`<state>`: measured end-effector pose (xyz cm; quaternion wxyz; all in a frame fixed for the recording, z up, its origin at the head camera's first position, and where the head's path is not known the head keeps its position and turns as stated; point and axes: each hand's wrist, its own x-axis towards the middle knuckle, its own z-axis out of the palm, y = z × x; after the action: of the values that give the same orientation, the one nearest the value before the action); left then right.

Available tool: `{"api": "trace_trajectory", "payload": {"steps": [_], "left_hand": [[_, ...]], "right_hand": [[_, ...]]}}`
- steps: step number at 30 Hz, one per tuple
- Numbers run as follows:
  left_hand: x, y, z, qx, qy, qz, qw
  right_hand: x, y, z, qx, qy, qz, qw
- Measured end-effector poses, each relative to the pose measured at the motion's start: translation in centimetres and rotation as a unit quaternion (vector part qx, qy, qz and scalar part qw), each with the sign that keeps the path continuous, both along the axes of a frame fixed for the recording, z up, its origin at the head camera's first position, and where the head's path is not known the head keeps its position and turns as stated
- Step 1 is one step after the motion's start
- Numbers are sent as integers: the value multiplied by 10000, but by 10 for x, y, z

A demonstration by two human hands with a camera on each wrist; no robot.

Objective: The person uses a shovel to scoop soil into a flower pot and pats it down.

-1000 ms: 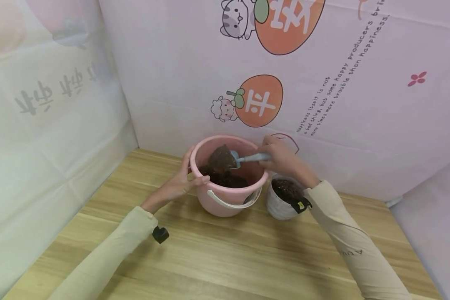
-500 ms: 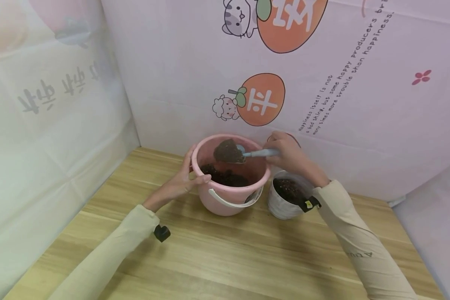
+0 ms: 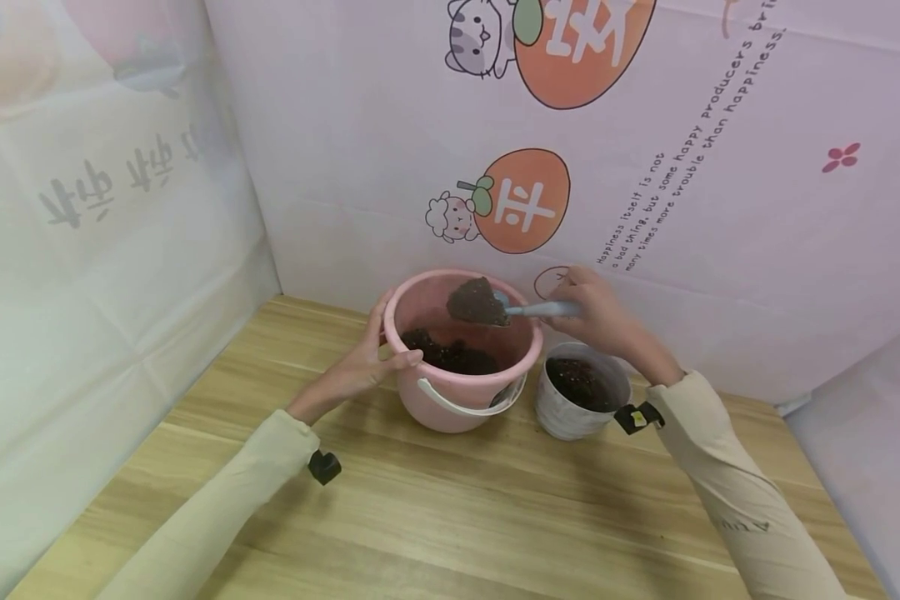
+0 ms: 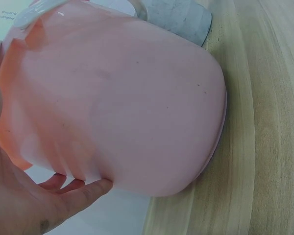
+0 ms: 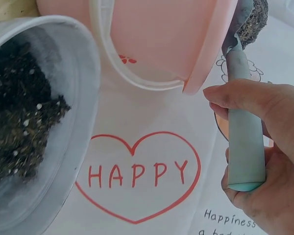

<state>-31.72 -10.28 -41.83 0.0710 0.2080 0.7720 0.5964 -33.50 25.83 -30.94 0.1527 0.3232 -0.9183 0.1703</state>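
A pink bucket [image 3: 438, 407] with dark soil [image 3: 457, 357] inside stands near the back wall. My left hand [image 3: 360, 362] holds its left side, thumb over the rim; in the left wrist view the fingers [image 4: 90, 192] lie against the bucket's wall. My right hand [image 3: 600, 315] grips the handle of a blue-grey hand trowel [image 5: 246, 142]. On the trowel's blade a heap of soil [image 3: 477, 302] is raised inside the bucket's mouth, above the soil below. Just right of the bucket sits a white pot [image 3: 570, 417], partly filled with soil [image 3: 581, 385], under my right forearm.
The bucket's white handle [image 3: 465, 410] hangs down at its front. Behind rises a printed cloth backdrop [image 3: 345, 167], with another at the left. Everything stands on a wood-grain table [image 3: 435, 517]. Black devices are strapped at both wrists, the right one [image 3: 639, 417] beside the pot.
My right hand has moved right and a little up, lifting the soil-laden trowel from the bucket's soil toward its right rim. The left hand stays on the bucket.
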Motion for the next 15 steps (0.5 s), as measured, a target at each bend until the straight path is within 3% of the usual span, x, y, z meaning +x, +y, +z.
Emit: {"api": "trace_trajectory", "payload": {"steps": [6, 15], "left_hand": [[0, 0, -1, -60, -13, 51, 10000], [0, 0, -1, -28, -21, 2, 10000]], "right_hand": [[8, 10, 1, -91, -199, -185, 9996], [14, 25, 2, -15, -78, -325, 9994]]}}
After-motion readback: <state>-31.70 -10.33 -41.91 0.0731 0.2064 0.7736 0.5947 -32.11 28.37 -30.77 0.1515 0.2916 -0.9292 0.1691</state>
